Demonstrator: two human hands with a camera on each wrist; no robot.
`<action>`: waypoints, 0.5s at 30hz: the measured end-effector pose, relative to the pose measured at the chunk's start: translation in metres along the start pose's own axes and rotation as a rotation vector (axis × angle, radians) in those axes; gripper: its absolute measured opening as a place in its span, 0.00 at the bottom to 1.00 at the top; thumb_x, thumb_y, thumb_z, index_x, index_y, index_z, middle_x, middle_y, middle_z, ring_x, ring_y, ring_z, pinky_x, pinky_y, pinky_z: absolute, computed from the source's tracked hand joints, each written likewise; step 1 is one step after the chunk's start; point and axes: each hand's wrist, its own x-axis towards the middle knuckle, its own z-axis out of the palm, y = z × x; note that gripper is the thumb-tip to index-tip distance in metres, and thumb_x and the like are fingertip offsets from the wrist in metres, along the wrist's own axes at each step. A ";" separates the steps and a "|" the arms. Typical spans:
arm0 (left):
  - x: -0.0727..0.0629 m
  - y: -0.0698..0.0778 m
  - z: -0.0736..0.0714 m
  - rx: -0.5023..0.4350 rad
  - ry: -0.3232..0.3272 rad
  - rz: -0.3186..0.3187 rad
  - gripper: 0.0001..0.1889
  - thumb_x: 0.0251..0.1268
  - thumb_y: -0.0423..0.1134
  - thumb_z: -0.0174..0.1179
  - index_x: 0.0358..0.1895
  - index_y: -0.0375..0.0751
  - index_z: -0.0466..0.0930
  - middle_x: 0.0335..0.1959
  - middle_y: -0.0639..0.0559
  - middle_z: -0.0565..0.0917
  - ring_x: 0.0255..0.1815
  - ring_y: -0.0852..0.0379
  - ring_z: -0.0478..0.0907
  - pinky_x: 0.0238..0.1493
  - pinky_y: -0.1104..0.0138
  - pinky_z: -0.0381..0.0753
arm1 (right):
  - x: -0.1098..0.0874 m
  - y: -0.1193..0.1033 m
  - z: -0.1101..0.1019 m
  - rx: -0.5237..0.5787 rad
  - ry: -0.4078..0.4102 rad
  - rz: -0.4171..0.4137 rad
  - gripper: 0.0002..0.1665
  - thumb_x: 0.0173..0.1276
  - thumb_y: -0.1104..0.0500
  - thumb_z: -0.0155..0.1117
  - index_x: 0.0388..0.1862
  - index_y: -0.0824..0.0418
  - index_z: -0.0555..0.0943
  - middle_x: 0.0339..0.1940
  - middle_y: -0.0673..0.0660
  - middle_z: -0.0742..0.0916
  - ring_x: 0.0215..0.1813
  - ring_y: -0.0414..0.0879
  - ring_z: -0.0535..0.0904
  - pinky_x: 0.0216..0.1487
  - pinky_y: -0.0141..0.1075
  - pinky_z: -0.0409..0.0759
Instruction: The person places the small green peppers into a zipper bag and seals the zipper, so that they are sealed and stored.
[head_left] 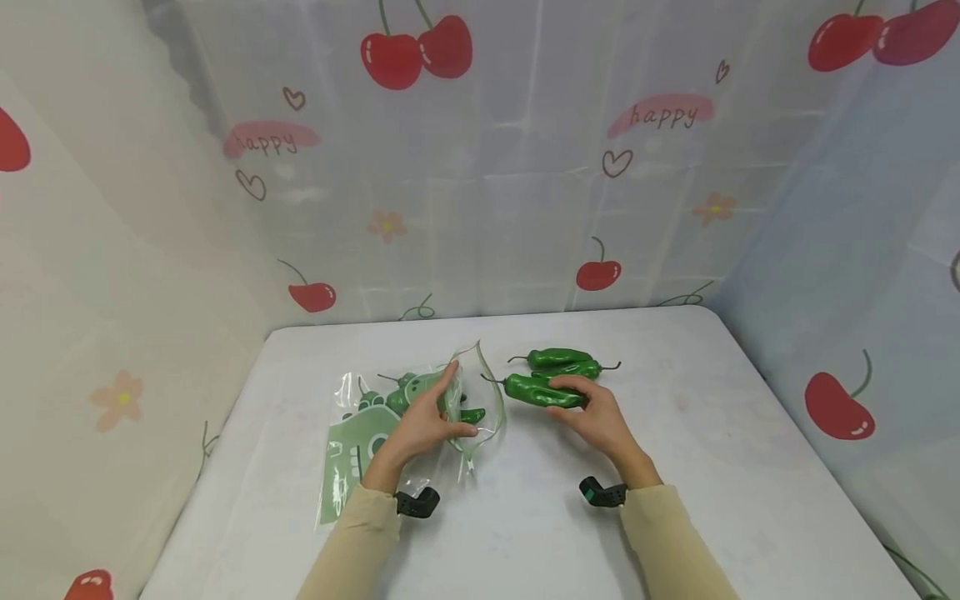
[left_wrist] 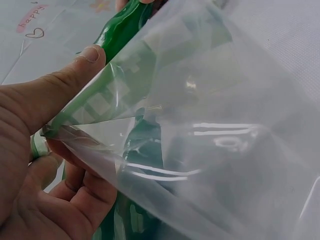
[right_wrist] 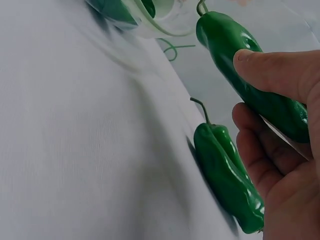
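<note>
My right hand [head_left: 600, 413] grips 1 long, glossy green pepper [head_left: 534, 390], pointing lengthwise left of its fingers [right_wrist: 252, 142] toward the clear, green-printed plastic bag [head_left: 358, 430] my left hand [head_left: 418, 427] holds.

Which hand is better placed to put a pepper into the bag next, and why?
Probably the right hand: it grips a green pepper whose stem points toward the open mouth of the bag. The left hand is occupied holding the bag near that mouth.

Both my forearms [head_left: 678, 550] reach forward; my left hand [head_left: 422, 427] stretches its thumb [left_wrist: 57, 87] well apart from its fingers [left_wrist: 90, 200], some curled, while my right hand [head_left: 597, 417] grips between thumb [right_wrist: 272, 70] and fingers [right_wrist: 257, 157].
</note>
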 end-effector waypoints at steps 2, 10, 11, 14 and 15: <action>0.000 0.000 0.000 -0.004 0.002 -0.001 0.64 0.46 0.49 0.83 0.82 0.77 0.45 0.79 0.46 0.66 0.18 0.60 0.65 0.25 0.65 0.72 | 0.002 -0.002 0.003 0.001 -0.011 -0.011 0.23 0.61 0.60 0.80 0.55 0.51 0.86 0.63 0.53 0.85 0.64 0.52 0.78 0.63 0.52 0.77; 0.000 0.000 0.000 0.003 0.004 -0.001 0.64 0.46 0.49 0.83 0.83 0.75 0.46 0.78 0.47 0.67 0.18 0.60 0.66 0.26 0.65 0.73 | 0.008 -0.010 0.011 -0.006 -0.020 -0.022 0.21 0.61 0.59 0.80 0.54 0.49 0.87 0.64 0.52 0.85 0.68 0.53 0.77 0.63 0.54 0.78; 0.000 0.000 0.000 0.002 0.002 -0.001 0.64 0.46 0.48 0.83 0.83 0.75 0.46 0.78 0.47 0.67 0.18 0.60 0.66 0.26 0.65 0.73 | 0.008 -0.011 0.011 -0.007 -0.022 -0.019 0.21 0.61 0.59 0.80 0.54 0.49 0.87 0.64 0.52 0.84 0.68 0.54 0.77 0.63 0.55 0.77; 0.000 0.000 0.000 0.003 -0.003 -0.004 0.64 0.46 0.48 0.83 0.83 0.75 0.45 0.78 0.49 0.67 0.19 0.61 0.66 0.27 0.65 0.73 | 0.009 -0.013 0.014 -0.009 -0.025 -0.016 0.21 0.61 0.59 0.80 0.54 0.50 0.87 0.65 0.53 0.84 0.70 0.55 0.76 0.65 0.56 0.77; 0.001 0.000 0.001 0.002 -0.002 -0.003 0.64 0.46 0.48 0.83 0.83 0.75 0.45 0.77 0.49 0.67 0.19 0.61 0.66 0.27 0.65 0.73 | 0.010 -0.013 0.014 -0.011 -0.025 -0.018 0.21 0.61 0.59 0.80 0.53 0.50 0.87 0.65 0.53 0.84 0.69 0.55 0.76 0.64 0.56 0.77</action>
